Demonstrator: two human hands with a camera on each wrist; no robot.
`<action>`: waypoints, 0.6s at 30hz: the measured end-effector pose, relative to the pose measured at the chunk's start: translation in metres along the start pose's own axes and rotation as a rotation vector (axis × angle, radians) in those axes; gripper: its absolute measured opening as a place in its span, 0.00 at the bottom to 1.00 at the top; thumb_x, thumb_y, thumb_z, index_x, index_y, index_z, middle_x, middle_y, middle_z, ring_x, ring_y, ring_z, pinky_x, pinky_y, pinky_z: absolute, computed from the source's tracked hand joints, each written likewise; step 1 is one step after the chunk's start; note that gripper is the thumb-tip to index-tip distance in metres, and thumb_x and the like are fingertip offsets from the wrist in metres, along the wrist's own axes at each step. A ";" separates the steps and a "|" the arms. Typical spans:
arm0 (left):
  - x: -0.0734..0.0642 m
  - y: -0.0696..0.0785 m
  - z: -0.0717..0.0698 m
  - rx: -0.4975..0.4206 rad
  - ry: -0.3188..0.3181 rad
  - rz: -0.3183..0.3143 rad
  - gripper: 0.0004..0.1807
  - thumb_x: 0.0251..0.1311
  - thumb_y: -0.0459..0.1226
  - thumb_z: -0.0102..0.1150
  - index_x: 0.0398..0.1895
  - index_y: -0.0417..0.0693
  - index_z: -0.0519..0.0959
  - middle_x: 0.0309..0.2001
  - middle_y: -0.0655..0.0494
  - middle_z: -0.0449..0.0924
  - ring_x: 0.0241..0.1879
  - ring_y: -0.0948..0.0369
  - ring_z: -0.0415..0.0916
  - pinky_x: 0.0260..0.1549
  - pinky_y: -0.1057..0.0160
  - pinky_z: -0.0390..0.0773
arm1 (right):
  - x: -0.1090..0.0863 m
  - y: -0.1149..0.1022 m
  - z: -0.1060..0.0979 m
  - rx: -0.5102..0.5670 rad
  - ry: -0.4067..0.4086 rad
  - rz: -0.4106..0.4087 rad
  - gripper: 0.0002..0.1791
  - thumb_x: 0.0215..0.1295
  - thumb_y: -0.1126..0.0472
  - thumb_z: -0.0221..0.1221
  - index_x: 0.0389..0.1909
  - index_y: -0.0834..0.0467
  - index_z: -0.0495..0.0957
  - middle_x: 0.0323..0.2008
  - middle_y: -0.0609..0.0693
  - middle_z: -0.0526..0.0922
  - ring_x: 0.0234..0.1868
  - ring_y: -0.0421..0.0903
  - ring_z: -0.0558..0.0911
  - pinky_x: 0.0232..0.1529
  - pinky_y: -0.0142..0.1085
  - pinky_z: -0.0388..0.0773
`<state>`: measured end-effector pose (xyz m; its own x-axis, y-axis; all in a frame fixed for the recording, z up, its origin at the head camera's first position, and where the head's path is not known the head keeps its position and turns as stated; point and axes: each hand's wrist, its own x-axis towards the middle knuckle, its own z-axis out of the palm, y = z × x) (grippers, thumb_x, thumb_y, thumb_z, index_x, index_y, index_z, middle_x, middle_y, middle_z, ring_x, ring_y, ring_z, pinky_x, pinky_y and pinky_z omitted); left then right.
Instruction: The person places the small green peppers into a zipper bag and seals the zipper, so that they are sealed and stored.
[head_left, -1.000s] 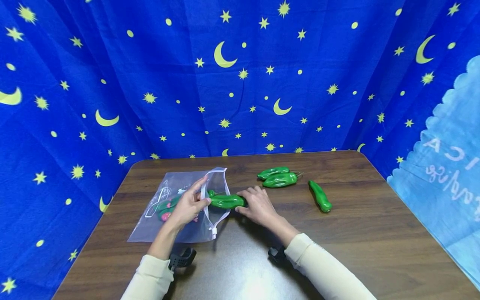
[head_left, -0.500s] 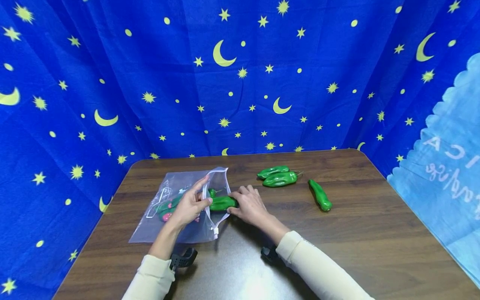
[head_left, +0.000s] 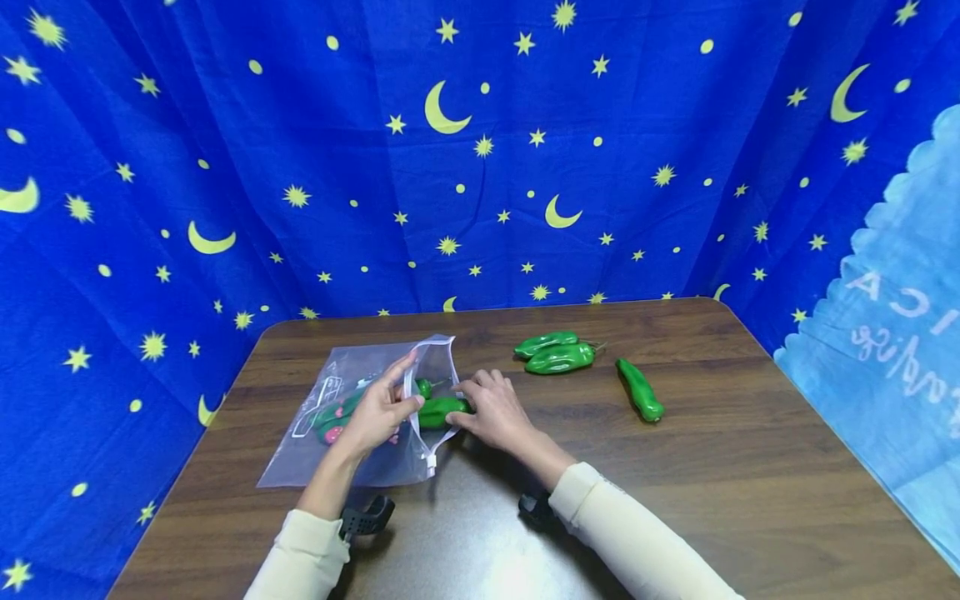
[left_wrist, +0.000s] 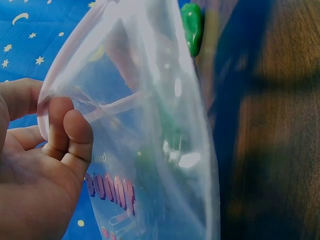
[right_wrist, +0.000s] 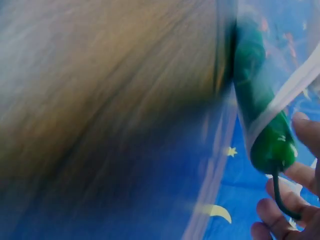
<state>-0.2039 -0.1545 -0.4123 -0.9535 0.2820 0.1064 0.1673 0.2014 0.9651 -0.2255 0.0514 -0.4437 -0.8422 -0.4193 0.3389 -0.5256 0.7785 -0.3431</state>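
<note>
A clear slider zip bag (head_left: 300, 454) lies on the table at the left, its mouth spread toward the right. My left hand (head_left: 375, 414) grips the mouth's edge, and its fingers curl over the pale rim in the left wrist view. My right hand (head_left: 495, 408) holds a green pepper (head_left: 437, 412) by its stem end, between thumb and fingers. Most of this pepper is inside the mouth; the right wrist view shows its stem (right_wrist: 277, 192) beside the fingers. Another green pepper (head_left: 424, 388) shows behind it in the bag. More green shapes show through the printed plastic.
Two green peppers (head_left: 558, 358) lie side by side toward the back of the brown wooden table (head_left: 720, 500). A single green pepper (head_left: 640, 390) lies farther right. A blue curtain (head_left: 360, 150) with moons and stars stands behind the table.
My right hand has moved left and pushed the pepper deeper into the bag's mouth. The left hand stays on the rim, and the loose peppers have not moved.
</note>
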 end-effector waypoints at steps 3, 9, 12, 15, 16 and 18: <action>0.001 0.000 -0.001 0.011 0.005 0.005 0.40 0.60 0.26 0.53 0.74 0.49 0.50 0.63 0.37 0.56 0.14 0.71 0.60 0.05 0.69 0.63 | -0.003 0.006 -0.006 0.069 0.038 0.001 0.24 0.53 0.44 0.65 0.48 0.52 0.81 0.39 0.48 0.79 0.40 0.46 0.72 0.42 0.38 0.68; 0.000 -0.001 -0.003 0.028 0.020 0.019 0.40 0.59 0.26 0.53 0.74 0.47 0.50 0.65 0.40 0.57 0.14 0.71 0.60 0.05 0.68 0.64 | -0.012 0.021 -0.017 0.138 0.122 -0.014 0.19 0.55 0.48 0.64 0.44 0.55 0.82 0.37 0.51 0.80 0.41 0.48 0.74 0.45 0.42 0.70; -0.001 -0.002 -0.003 0.024 0.021 0.017 0.40 0.59 0.25 0.53 0.74 0.46 0.50 0.58 0.40 0.62 0.14 0.71 0.61 0.05 0.67 0.64 | -0.017 0.030 -0.022 0.152 0.148 -0.021 0.18 0.55 0.50 0.65 0.43 0.57 0.82 0.36 0.53 0.80 0.41 0.50 0.74 0.43 0.43 0.70; 0.000 -0.002 -0.003 0.021 0.023 0.014 0.40 0.59 0.25 0.53 0.74 0.46 0.50 0.58 0.39 0.62 0.15 0.71 0.61 0.04 0.67 0.64 | -0.022 0.038 -0.026 0.157 0.156 -0.013 0.19 0.54 0.51 0.66 0.43 0.58 0.82 0.36 0.54 0.80 0.39 0.50 0.74 0.43 0.43 0.69; 0.000 -0.002 -0.003 0.021 0.020 0.015 0.40 0.59 0.25 0.53 0.74 0.46 0.50 0.63 0.39 0.58 0.15 0.72 0.62 0.05 0.68 0.64 | -0.023 0.041 -0.027 0.156 0.155 -0.007 0.19 0.54 0.51 0.66 0.43 0.58 0.82 0.36 0.54 0.80 0.39 0.50 0.74 0.43 0.43 0.69; 0.000 -0.002 -0.003 0.023 0.018 0.015 0.40 0.59 0.25 0.53 0.74 0.46 0.50 0.66 0.39 0.55 0.15 0.72 0.62 0.05 0.68 0.64 | -0.026 0.047 -0.029 0.152 0.150 0.011 0.19 0.54 0.52 0.66 0.43 0.58 0.82 0.36 0.53 0.80 0.39 0.49 0.74 0.43 0.43 0.69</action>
<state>-0.2049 -0.1576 -0.4135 -0.9553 0.2679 0.1254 0.1871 0.2192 0.9576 -0.2254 0.1126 -0.4431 -0.8266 -0.3287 0.4569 -0.5384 0.6985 -0.4714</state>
